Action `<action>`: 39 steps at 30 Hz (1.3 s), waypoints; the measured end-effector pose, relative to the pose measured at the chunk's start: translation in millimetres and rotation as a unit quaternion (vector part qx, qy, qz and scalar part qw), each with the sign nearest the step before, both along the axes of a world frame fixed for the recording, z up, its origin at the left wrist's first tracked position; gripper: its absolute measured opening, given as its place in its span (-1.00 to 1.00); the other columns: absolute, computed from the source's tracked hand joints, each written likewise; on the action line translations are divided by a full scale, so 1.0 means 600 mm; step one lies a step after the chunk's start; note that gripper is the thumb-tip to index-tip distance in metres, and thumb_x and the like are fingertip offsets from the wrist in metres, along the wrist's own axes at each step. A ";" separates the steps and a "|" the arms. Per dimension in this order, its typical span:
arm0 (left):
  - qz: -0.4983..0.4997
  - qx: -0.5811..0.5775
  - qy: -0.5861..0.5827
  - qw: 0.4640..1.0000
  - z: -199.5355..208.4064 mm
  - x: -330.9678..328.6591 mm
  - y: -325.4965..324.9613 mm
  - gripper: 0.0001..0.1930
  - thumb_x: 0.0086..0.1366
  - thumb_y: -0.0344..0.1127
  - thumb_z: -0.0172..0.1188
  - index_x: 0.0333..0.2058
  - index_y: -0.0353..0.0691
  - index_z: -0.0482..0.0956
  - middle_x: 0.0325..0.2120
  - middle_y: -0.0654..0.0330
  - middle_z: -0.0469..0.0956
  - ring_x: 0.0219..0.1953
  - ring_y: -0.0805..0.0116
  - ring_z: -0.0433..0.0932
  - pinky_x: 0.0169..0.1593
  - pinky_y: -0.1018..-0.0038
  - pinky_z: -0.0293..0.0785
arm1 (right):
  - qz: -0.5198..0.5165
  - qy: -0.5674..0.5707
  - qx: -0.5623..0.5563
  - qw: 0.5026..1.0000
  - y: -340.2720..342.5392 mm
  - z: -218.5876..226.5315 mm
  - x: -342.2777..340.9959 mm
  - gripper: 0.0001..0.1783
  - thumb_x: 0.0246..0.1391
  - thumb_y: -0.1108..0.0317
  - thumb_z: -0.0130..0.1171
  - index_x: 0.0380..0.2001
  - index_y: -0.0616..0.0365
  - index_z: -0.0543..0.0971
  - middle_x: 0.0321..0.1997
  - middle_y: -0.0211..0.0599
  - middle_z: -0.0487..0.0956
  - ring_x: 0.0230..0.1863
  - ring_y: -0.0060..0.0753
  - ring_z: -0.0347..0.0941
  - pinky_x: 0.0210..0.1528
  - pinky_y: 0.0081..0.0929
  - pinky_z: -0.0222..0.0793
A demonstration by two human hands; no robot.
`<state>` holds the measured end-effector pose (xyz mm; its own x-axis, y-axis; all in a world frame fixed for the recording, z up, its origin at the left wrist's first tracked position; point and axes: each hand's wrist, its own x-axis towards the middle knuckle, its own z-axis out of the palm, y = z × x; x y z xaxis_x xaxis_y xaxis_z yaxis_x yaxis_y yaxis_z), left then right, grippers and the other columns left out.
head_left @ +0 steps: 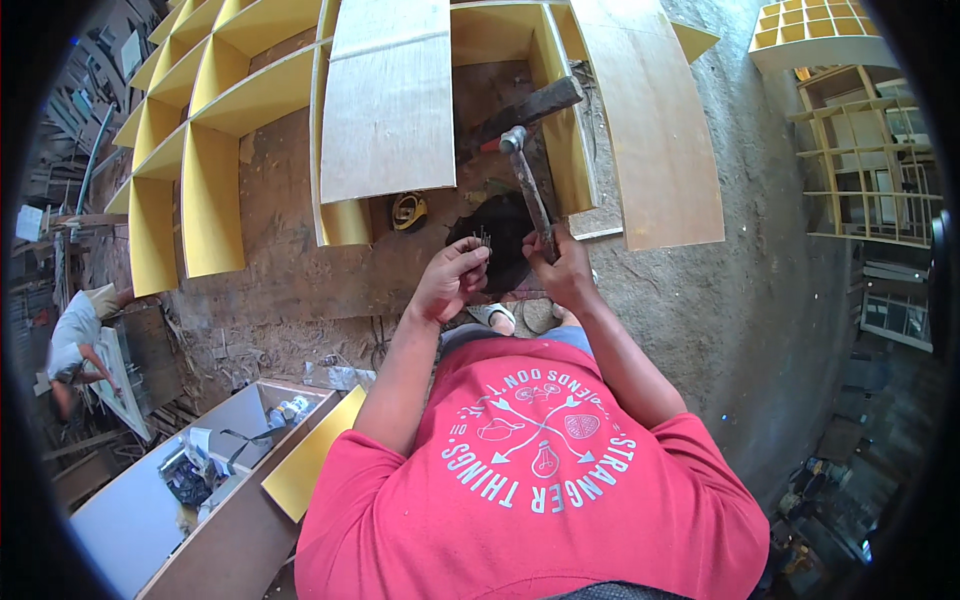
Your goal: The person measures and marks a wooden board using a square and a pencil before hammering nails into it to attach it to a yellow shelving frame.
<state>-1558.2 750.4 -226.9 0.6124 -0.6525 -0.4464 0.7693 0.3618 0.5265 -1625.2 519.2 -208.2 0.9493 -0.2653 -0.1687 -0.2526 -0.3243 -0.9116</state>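
Observation:
My left hand [450,282] pinches a small bunch of nails [484,239], points upward, in front of my body. Beside it, my right hand [566,272] is closed round the handle of a hammer [531,190], whose metal head is up and away from me. Beyond the hammer head, a dark wooden bar [530,108] slants across the inside of a yellow-lined wooden frame [553,75]. A pale plywood panel [390,100] lies over the frame's left part, and another plywood panel [655,130] rests at its right. A yellow and black tape measure [408,212] sits near the left panel's front edge.
A yellow compartment shelf [213,190] stands at the left. Lower left, a long open box [240,530] holds bags and bottles. Another person [82,340] bends over a white frame at far left. More shelf frames [868,150] stand at far right.

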 end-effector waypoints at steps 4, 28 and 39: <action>0.036 -0.007 0.029 0.999 0.040 -0.010 -0.021 -0.88 0.45 -0.33 0.22 -0.10 -0.16 0.55 -0.40 0.32 0.51 -0.45 0.51 0.46 -0.39 0.52 0.35 | 0.036 -0.048 0.045 0.997 0.011 0.050 0.011 -0.80 0.29 0.41 0.37 -0.30 0.18 0.51 -0.24 -0.32 0.71 -0.35 -0.55 0.47 -0.24 -0.42 0.44; 0.070 -0.221 0.103 0.967 0.119 0.006 -0.063 -0.39 0.68 -0.08 -0.24 0.48 -0.41 0.24 0.38 -0.26 0.44 0.43 -0.14 0.45 0.53 -0.03 0.35 | 0.001 -0.136 0.063 0.989 -0.005 0.136 0.014 -0.77 0.25 0.49 0.40 -0.33 0.19 0.48 -0.16 -0.23 0.72 -0.31 -0.54 0.51 -0.21 -0.44 0.47; 0.114 -0.257 0.130 0.951 0.155 -0.009 -0.091 -0.39 0.65 -0.12 -0.24 0.49 -0.40 0.22 0.45 -0.21 0.35 0.50 -0.18 0.33 0.52 -0.08 0.35 | 0.014 -0.146 0.015 0.989 -0.011 0.167 -0.004 -0.76 0.17 0.46 0.48 -0.25 0.19 0.56 -0.24 -0.31 0.69 -0.34 -0.58 0.54 -0.24 -0.45 0.51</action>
<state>-1563.4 695.9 -133.9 0.6761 -0.6891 -0.2607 0.7204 0.6925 0.0378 -1627.4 512.7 -107.9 0.9659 -0.2363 0.1057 0.0315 -0.2984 -0.9539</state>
